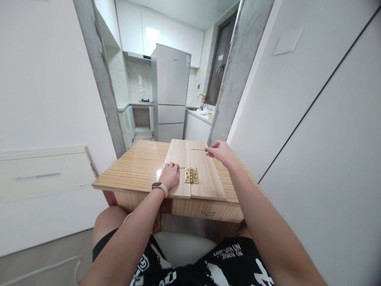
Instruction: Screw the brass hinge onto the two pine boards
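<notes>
My left hand [170, 175], with a watch [160, 188] on its wrist, rests open on the left wooden board [181, 188]. Just right of its fingers is a small thin screw [183, 168]. A brass hinge [191, 176] lies across the seam between this board and the right wooden board [210, 188], with screws visible in its plates. Above the right board, my right hand [219, 151] grips a screwdriver [199, 149] by its handle. The thin shaft points left, nearly level, apart from the hinge.
Both boards lie on a wood-grain table [127, 169] with a drawer handle [208, 213] at its front. A white panel [312, 131] stands close on the right. Beyond the doorway are a refrigerator [171, 79] and a sink tap [202, 99].
</notes>
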Demonstrator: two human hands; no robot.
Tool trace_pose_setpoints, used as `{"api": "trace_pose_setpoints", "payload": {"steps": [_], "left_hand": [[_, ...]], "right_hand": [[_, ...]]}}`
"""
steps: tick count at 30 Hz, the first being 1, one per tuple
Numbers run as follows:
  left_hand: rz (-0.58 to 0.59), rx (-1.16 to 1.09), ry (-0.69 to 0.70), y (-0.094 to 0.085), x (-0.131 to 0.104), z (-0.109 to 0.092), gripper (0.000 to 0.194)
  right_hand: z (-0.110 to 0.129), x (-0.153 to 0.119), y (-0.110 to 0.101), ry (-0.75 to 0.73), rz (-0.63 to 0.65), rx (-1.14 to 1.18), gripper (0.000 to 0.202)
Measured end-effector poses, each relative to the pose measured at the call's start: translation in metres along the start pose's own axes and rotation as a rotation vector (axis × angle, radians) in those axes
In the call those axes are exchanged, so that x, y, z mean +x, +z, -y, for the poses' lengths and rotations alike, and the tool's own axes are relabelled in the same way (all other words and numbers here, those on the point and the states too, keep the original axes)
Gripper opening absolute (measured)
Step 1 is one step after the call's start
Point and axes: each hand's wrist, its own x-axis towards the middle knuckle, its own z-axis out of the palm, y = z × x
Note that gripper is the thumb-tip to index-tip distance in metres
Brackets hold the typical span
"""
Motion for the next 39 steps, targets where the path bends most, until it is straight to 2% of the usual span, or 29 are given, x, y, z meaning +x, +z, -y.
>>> {"api": "trace_pose_setpoints", "payload": {"steps": [3, 5, 6, 9, 15, 20, 23, 25, 28, 30, 32, 34, 39], "left_hand": [[-0.006, 0.015, -0.001, 0.000, -0.001, 0.000, 0.029], [-0.009, 0.021, -0.001, 0.000, -0.002, 0.000, 0.029], [-0.007, 0.022, -0.001, 0.000, -0.002, 0.000, 0.029], [-0.001, 0.023, 0.001, 0.000, -0.002, 0.000, 0.029], [-0.014, 0.021, 0.005, 0.000, -0.002, 0.000, 0.030], [-0.014, 0.013, -0.001, -0.001, -0.002, -0.001, 0.029], [-0.005, 0.000, -0.014, -0.001, -0.003, -0.001, 0.028], [-0.002, -0.004, -0.016, -0.002, -0.003, -0.002, 0.028], [-0.006, -0.006, -0.012, -0.002, -0.003, -0.002, 0.028], [-0.008, -0.006, -0.013, -0.003, -0.003, -0.002, 0.029], [-0.007, 0.001, -0.013, -0.004, -0.003, -0.003, 0.029], [-0.004, 0.008, -0.014, -0.005, -0.003, -0.003, 0.029], [0.001, 0.008, -0.014, -0.007, -0.003, -0.004, 0.029]], "right_hand": [[-0.031, -0.008, 0.024, 0.249, -0.025, 0.517, 0.017], [-0.049, -0.014, 0.040, 0.367, 0.022, 0.777, 0.011], [-0.056, -0.016, 0.047, 0.405, 0.057, 0.900, 0.007], [-0.069, -0.022, 0.063, 0.449, 0.075, 1.166, 0.013], [-0.075, -0.020, 0.075, 0.370, 0.236, 1.371, 0.013], [-0.075, -0.021, 0.084, 0.313, 0.192, 1.405, 0.004], [-0.077, -0.022, 0.088, 0.238, 0.184, 1.287, 0.019], [-0.077, -0.020, 0.090, 0.194, 0.145, 1.072, 0.022], [-0.075, -0.015, 0.091, 0.121, -0.013, 0.457, 0.013], [-0.070, -0.014, 0.093, 0.034, -0.070, 0.006, 0.030], [-0.063, -0.014, 0.097, -0.031, -0.049, -0.321, 0.047], [-0.057, -0.015, 0.101, -0.036, 0.005, -0.511, 0.054], [-0.048, -0.015, 0.110, -0.033, 0.124, -0.700, 0.036]]}}
